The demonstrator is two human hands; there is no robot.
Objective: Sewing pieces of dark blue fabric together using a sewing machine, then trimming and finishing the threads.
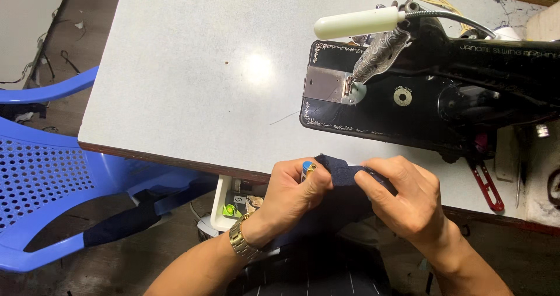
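Navy cloth pinched between both hands at the table's near edge.

Dark blue fabric [341,170] runs crosswise from the left hand [294,194] to the right hand [402,200], its long axis roughly parallel to the table [186,68] edge; both hands grip it about equally, fingers pressed together on the folded strip, and the left also holds a small blue-tipped tool [307,167] (what kind is unclear). A black sewing machine [431,92] sits just beyond, to the right, with red snips [487,185] beside it. A blue plastic chair [52,173] stands at the left.
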